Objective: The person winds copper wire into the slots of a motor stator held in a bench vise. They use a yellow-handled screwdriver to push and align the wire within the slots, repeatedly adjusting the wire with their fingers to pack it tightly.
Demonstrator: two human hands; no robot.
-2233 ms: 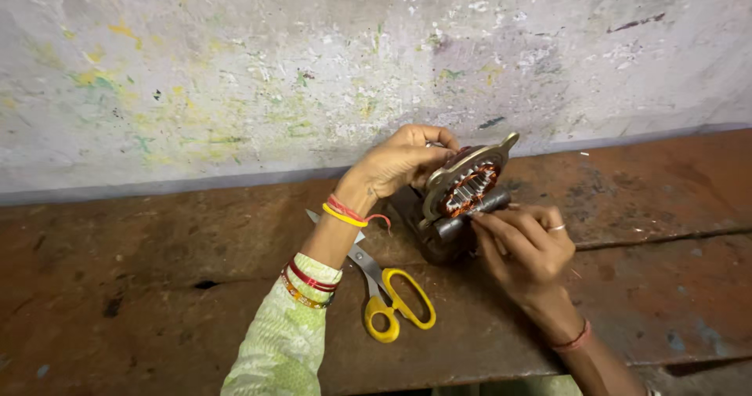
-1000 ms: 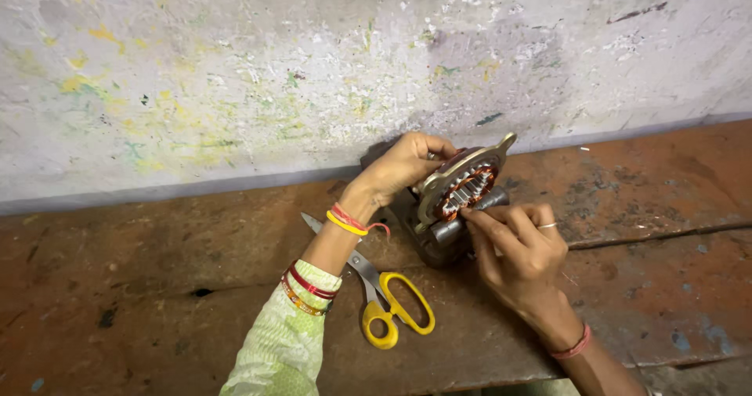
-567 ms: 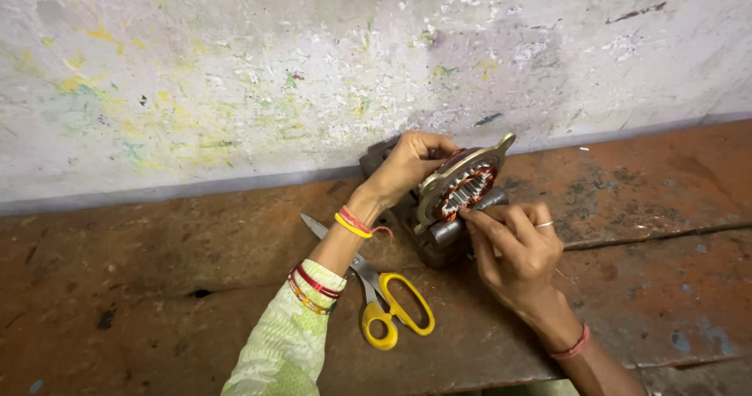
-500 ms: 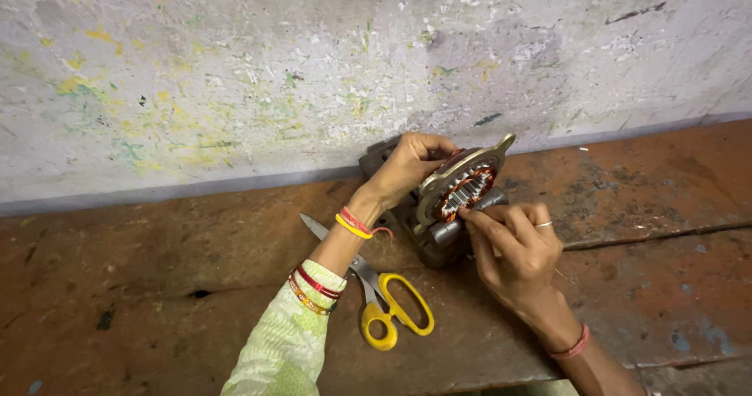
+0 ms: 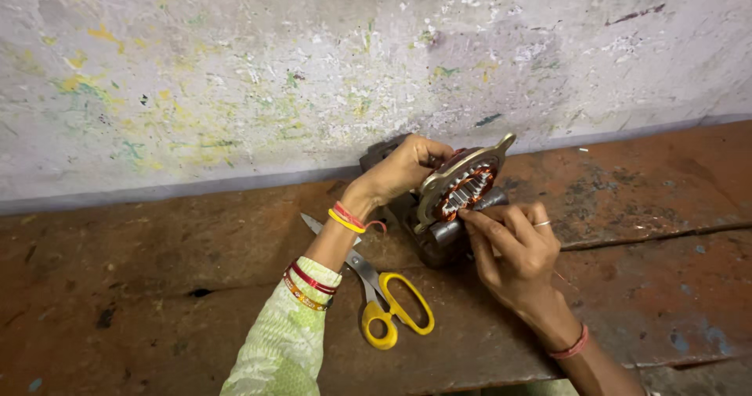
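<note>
A round motor stator (image 5: 462,188) with copper windings and a pale metal end plate stands tilted on a dark metal block (image 5: 433,238) on the rusty brown bench (image 5: 157,286). My left hand (image 5: 399,169) grips the stator's upper left rim and holds it steady. My right hand (image 5: 513,251) is at its lower right side, fingertips pinched against the windings near the core; whether a thin wire is between them I cannot tell. Both wrists wear bangles or thread bands.
Yellow-handled scissors (image 5: 388,306) lie shut on the bench just below my left forearm. A paint-flecked grey wall (image 5: 313,67) rises directly behind the bench. A crack (image 5: 627,235) runs along the bench surface to the right.
Both hands have stayed on the stator. My right fingers have crept slightly up along the windings; the view has shifted a little.
</note>
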